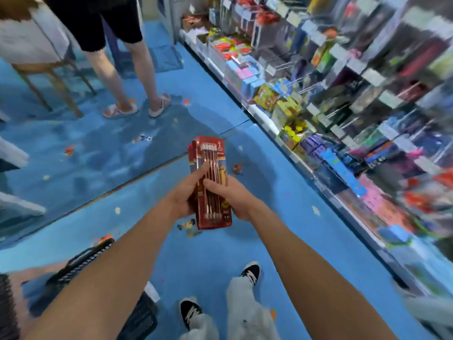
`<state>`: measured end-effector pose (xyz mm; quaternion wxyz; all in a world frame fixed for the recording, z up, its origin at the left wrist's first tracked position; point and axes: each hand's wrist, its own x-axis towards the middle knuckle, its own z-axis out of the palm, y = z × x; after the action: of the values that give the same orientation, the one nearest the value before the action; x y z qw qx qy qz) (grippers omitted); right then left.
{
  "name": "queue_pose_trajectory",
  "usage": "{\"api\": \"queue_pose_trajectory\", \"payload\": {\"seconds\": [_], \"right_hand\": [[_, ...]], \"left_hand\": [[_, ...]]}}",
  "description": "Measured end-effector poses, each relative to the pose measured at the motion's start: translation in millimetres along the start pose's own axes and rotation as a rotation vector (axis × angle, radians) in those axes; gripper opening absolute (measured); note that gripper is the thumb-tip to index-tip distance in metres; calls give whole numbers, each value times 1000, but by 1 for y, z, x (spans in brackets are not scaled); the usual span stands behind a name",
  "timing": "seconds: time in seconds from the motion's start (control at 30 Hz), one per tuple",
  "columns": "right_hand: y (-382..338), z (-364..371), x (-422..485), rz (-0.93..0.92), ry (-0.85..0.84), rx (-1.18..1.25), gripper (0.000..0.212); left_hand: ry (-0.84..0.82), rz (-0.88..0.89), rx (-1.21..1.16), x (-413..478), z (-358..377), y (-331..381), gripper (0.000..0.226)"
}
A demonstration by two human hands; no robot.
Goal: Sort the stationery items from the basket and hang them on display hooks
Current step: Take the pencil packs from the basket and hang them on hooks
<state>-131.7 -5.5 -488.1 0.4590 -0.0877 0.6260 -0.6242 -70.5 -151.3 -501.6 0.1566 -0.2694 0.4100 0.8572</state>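
Pencil packs [210, 153]: red stack, upright above blue floor [201, 256] | left hand [182, 201], right hand [237, 202]: fingers curled round stack's sides, thumbs on front | display shelves [343, 94]: right, blurred | basket [84, 262]: dark, lower left, behind left forearm

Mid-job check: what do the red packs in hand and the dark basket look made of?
The red packs: seemingly printed card with a glossy clear front, since pencils show through it. The basket: probably matte black plastic, judging by its moulded slats and handle; blur leaves it open.
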Motion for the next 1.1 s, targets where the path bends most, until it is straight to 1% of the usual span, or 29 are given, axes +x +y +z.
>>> {"api": "queue_pose_trajectory", "payload": {"seconds": [0.07,0.17,0.27,0.33,0.37,0.47,0.57,0.67,0.73,0.8,0.9,0.97,1.03,1.1], "right_hand": [[-7,-46,-17,-20,93,50,35],[-17,-114,-45,-47,202,131,35],[-32,-180,-72,-71,322,178,49],[-45,-223,-87,-92,402,219,48],[-53,-243,-94,-107,437,251,46],[-79,-293,-116,-157,517,295,42],[-99,-331,-136,-196,551,329,47],[-118,-362,-145,-222,562,327,39],[-130,-382,-144,-236,578,320,31],[-140,-402,-138,-242,600,321,30],[-155,-436,-115,-247,669,359,39],[-167,-458,-94,-287,775,369,51],[-179,-480,-72,-329,877,377,68],[-188,-501,-50,-352,933,406,74]], "left_hand": [[-49,-53,56,33,42,1,57],[-129,-134,186,80,107,5,68],[-251,-220,312,123,174,8,80],[-313,-232,384,149,221,12,92],[-338,-236,410,162,243,13,93],[-349,-265,476,195,306,16,78],[-360,-253,538,222,357,20,70],[-449,-218,553,243,397,31,74],[-538,-253,526,258,416,41,80],[-583,-279,506,278,432,50,81],[-576,-276,509,314,450,66,79],[-559,-273,525,341,460,79,79],[-537,-276,565,372,468,92,85],[-549,-282,628,403,476,107,85]]}}
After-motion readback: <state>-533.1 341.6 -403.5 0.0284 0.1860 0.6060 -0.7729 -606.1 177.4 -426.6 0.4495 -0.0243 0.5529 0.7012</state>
